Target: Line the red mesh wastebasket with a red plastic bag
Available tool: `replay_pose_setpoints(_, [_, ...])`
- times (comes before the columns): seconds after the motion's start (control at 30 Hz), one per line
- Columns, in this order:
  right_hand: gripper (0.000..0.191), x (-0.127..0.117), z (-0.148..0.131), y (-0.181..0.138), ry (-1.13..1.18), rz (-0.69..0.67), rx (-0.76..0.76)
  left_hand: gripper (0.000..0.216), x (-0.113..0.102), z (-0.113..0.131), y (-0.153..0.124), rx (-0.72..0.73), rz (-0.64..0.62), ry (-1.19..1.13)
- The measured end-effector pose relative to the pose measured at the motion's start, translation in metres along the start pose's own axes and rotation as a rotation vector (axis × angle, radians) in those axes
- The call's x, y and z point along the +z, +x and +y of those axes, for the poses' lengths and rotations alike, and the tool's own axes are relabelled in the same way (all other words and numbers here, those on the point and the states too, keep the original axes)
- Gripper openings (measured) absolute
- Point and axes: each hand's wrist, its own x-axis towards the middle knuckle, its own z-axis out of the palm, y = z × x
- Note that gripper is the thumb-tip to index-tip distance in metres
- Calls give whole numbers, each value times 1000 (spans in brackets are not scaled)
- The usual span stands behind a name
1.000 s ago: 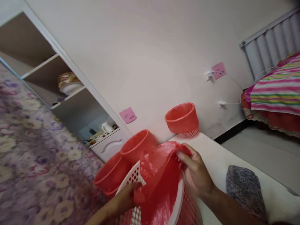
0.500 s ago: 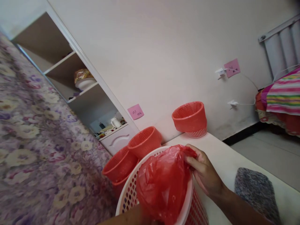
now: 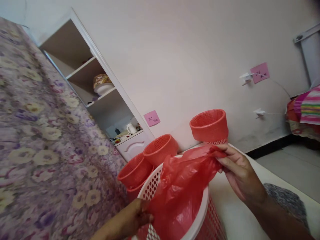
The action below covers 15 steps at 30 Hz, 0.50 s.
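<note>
Red thin plastic, a bag [image 3: 185, 186], is gripped by both hands in the lower middle of the frame. The right hand [image 3: 240, 173] pinches the upper edge of the bag between thumb and fingers [image 3: 226, 161]; its palm faces left and the forearm runs to the lower right corner. The left hand [image 3: 136, 215] comes up from the bottom edge and closes on the lower left part of the bag, at the rim of the basket [image 3: 203, 210]. The bag hangs partly inside this basket, which has a white rim and red mesh wall.

Compared with half a second ago, the right hand is now higher and more to the right, so the bag is stretched wider, and the left hand is clearly in view.

Behind the basket, two red bins [image 3: 136, 171] stand nested, with another bin [image 3: 160, 150] just beside them. One more bin [image 3: 210, 125] stands near the wall, above the right hand. A flowered cloth [image 3: 37, 140] fills the left side, and a shelf [image 3: 100, 96] is at upper left.
</note>
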Motion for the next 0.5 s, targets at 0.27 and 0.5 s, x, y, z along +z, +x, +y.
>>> replay_pose_setpoints(0.27, [14, 4, -7, -18, -170, -83, -90, 70, 6, 49, -35, 128, 590, 284])
replay_pose_setpoints(0.5, [12, 8, -14, -36, -428, -307, -131, 19, 33, 77, -7, 631, 485, 829])
